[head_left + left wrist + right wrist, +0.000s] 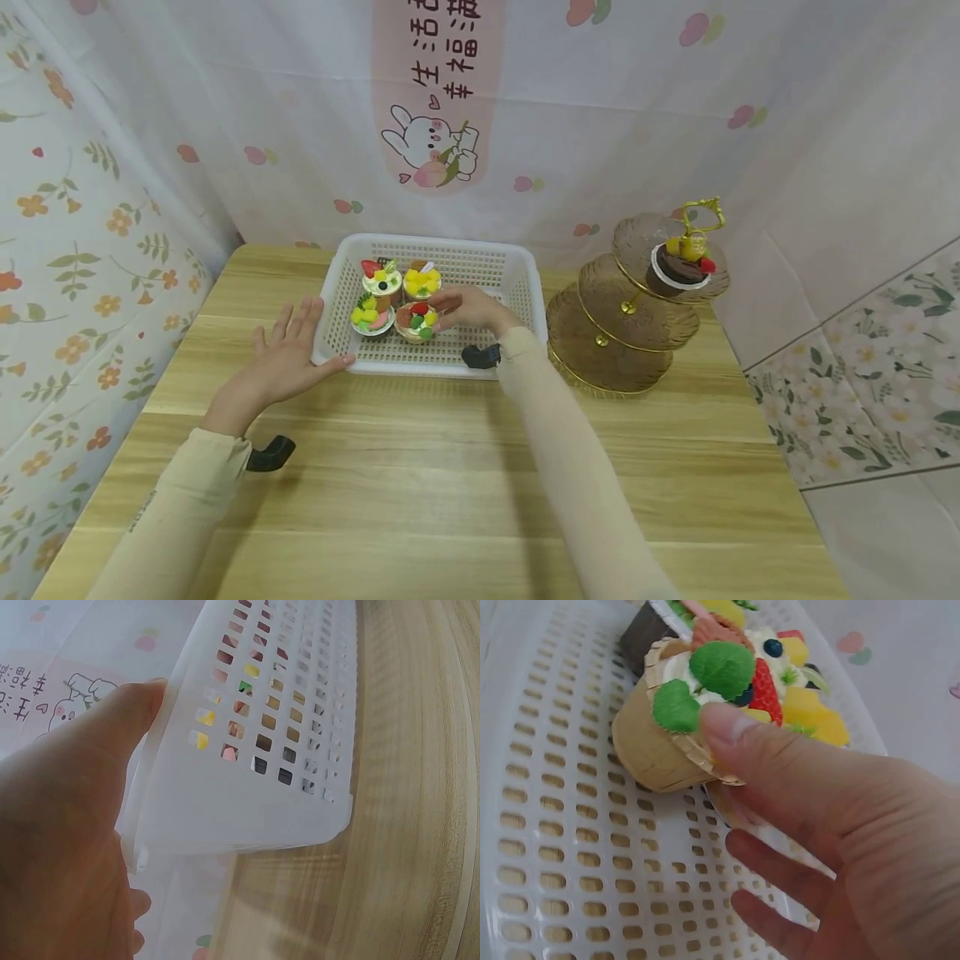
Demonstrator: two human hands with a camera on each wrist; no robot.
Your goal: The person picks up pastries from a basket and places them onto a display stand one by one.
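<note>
A white plastic basket (420, 367) holds several toy cupcakes topped with fruit. My right hand (476, 308) reaches into it and pinches the rim of a cupcake with green leaves and a strawberry (641, 742); the thumb lies over the edge, while the index finger is partly hidden. The other right fingers hang loosely bent. At the basket's front left corner, my left hand (288, 354) rests with spread fingers along the side and the thumb on the front rim. Beside the gripped one sit a cupcake with a pink slice (372, 317), one with yellow cubes (422, 284) and one with a strawberry (382, 282).
Right of the basket stands a tiered stand (600, 367) with gold rims and a gold top handle. A chocolate cupcake (677, 271) sits on its top tier. Both stand on a wooden table (420, 483), with a patterned cloth (300, 100) behind. Black wrist mounts (272, 454) stick out from both sleeves.
</note>
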